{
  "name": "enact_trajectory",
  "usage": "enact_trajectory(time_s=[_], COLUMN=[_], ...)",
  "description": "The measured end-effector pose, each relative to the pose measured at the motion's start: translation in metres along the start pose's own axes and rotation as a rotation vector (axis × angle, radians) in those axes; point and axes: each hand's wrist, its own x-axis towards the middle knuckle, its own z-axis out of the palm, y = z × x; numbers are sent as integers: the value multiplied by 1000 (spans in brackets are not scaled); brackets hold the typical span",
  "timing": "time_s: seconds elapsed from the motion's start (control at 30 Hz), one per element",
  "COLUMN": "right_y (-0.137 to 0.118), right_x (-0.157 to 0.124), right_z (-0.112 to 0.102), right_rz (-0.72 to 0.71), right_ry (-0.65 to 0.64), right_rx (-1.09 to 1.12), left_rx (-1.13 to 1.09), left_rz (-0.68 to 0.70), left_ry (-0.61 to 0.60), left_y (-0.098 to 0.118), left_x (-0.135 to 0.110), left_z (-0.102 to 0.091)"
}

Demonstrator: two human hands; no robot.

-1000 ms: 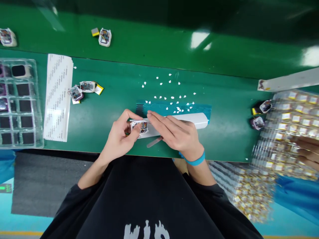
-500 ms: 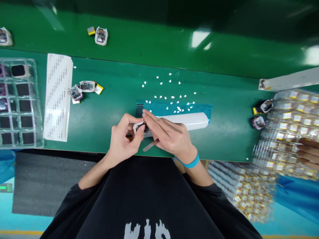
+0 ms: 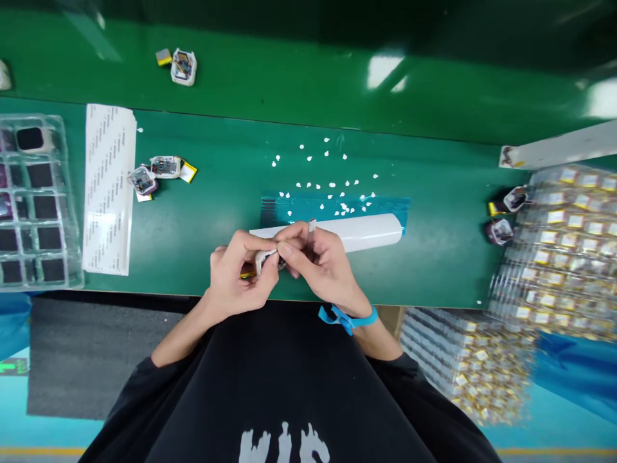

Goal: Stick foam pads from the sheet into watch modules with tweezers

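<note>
My left hand (image 3: 243,273) is closed round a small white watch case (image 3: 263,260) with its electronics exposed. A yellow-edged battery (image 3: 248,274) shows beneath the fingers. My right hand (image 3: 321,260) meets it at the case's right side, thumb and index fingertip pinched together there. Tucked in the right fingers is a thin flat grey tool (image 3: 312,225), its end poking up. Whatever lies between the right fingertips is too hidden to make out. Behind the hands lies a white roll (image 3: 371,233) on a blue film strip (image 3: 284,204).
Several small white round stickers (image 3: 332,185) are scattered beyond the roll. To the left are open watch cases (image 3: 165,167), a printed white sheet (image 3: 108,193) and a clear compartment tray (image 3: 72,212). At right stand stacked trays of batteries (image 3: 554,244) and two dark cases (image 3: 500,231).
My right hand has turned from lying flat over the case to pinching at its edge. The grey tool's end swung from pointing down-left to upward. A person's hand at far right has left view.
</note>
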Motion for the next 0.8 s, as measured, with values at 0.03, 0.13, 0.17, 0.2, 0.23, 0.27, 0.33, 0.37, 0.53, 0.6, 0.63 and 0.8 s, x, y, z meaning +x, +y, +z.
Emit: enact_trajectory(time_s=[0.03, 0.13, 0.17, 0.2, 0.23, 0.27, 0.33, 0.37, 0.53, 0.6, 0.63, 0.8], right_y=[2, 11, 13, 15, 16, 15, 12, 9, 11, 18, 22, 35], right_x=[0, -4, -6, -9, -12, -15, -20, -22, -22, -19, -17, -8], right_z=[1, 1, 0, -3, -6, -11, -21, -25, -40, -43, -44, -44], right_rz=[11, 28, 24, 8, -22, -63, -180, -233, -282, -187, -142, -101], right_ry=[-2, 37, 51, 50, 32, 5, -6, 35, 349, 284, 243, 190], right_rx=[40, 72, 41, -15, -86, -158, -269, -319, -488, -417, -384, -406], left_rx=[-9, -17, -11, 0, 14, 31, 88, 125, 308, 333, 336, 357], left_rz=[7, -44, -67, -82, -86, -81, -65, -56, -54, -63, -72, -85], left_ry=[-12, -78, -98, -111, -116, -118, -114, -116, -204, -239, -247, -242], left_y=[-1, -6, -7, -8, -9, -10, -14, -16, -30, -34, -35, -38], left_x=[-2, -8, -11, -14, -17, -20, -26, -28, -32, -32, -32, -32], left_z=[0, -1, -1, -3, -5, -7, -13, -16, -24, -24, -24, -23])
